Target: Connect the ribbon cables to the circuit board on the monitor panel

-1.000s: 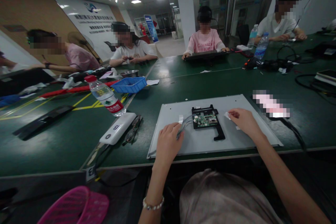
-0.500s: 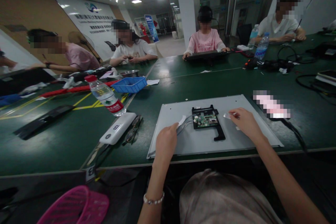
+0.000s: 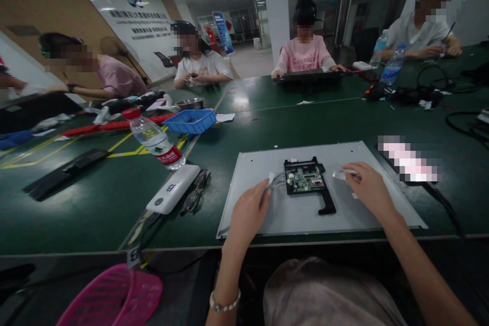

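Observation:
A flat grey panel (image 3: pixel 263 163) lies in front of me, with a black bracket (image 3: pixel 327 201) and a green circuit board (image 3: pixel 305 182) at its middle. Thin grey wires (image 3: pixel 280 179) run from the board's left side into my left hand (image 3: pixel 249 212), whose fingers are closed on them. A small white strip (image 3: pixel 271 177) sticks up at those fingertips. Over the panel's right part, my right hand (image 3: pixel 370 188) pinches a short silvery strip of tape (image 3: pixel 338 175). Another small white piece (image 3: pixel 355 195) lies on the panel below that hand.
Left of the panel are glasses (image 3: pixel 195 192), a white power bank (image 3: pixel 172 189) and a water bottle (image 3: pixel 155 141). A blue tray (image 3: pixel 191 122) stands farther back. To the right lies a phone (image 3: pixel 408 160) with a cable. Below the table edge is a pink basket (image 3: pixel 147 293). Several people sit around.
My left hand has turned and its fingers have moved slightly up along the wires. The right hand still pinches the tape over the panel. The whole view has shifted a little.

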